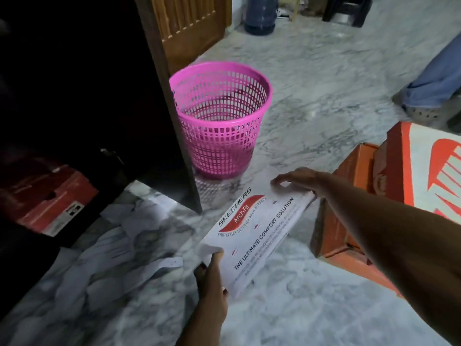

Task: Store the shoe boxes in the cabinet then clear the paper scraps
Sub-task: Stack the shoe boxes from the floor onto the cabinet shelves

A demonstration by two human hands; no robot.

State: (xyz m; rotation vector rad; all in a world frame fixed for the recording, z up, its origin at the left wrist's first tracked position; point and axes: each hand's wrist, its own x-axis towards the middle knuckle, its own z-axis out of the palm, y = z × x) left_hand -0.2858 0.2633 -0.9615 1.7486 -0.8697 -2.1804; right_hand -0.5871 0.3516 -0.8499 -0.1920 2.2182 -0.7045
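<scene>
You've got the white Skechers box [257,236] gripped by left hand [212,280] and right hand [296,182] – red box [50,203] already shelved, orange boxes [354,203] and paper scraps [112,248] still left.

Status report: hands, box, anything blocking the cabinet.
Left hand and right hand grip white shoe box by its ends. Red box already in cabinet. Paper scraps litter floor ahead.

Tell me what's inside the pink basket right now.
Through the mesh of the pink basket, the inside looks empty, with no paper scraps showing. The very bottom is partly hidden by the near wall.
</scene>
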